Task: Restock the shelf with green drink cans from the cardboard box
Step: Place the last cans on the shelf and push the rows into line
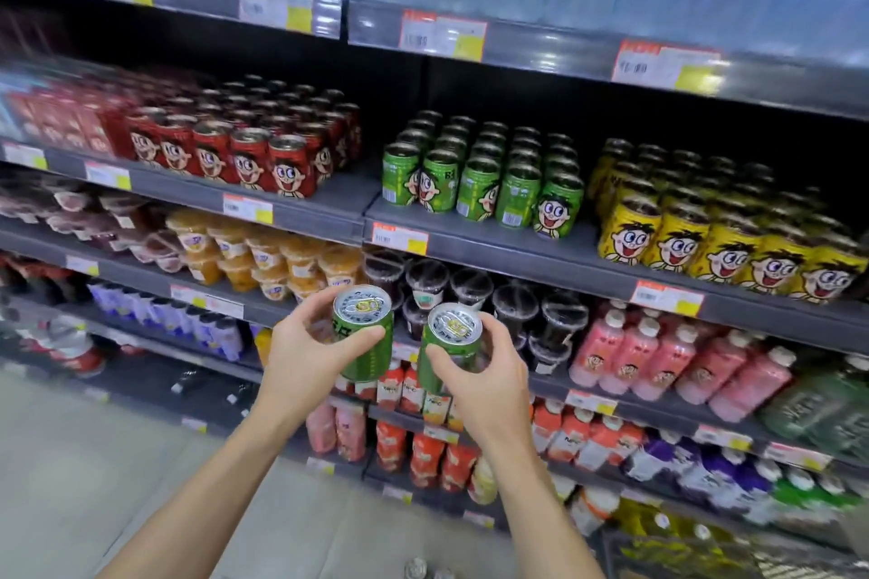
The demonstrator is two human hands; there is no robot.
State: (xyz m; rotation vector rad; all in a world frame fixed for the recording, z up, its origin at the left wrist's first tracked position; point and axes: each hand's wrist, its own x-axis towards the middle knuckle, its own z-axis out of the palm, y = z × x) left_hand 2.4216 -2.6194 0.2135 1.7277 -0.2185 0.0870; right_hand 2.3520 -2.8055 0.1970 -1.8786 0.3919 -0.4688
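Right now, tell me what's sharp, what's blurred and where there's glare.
Head view: both hands, left and right, and their green cans are sharpest; shelved green cans fairly clear; frame edges smear; glare streaks the price-tag strip; wide-angle lens bows the shelves.

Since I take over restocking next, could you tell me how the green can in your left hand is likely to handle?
The green can looks rigid: the left hand grips it without denting it. Its tab seems unopened, so it is probably full and fairly heavy. Round and smooth, it would likely roll if laid down.
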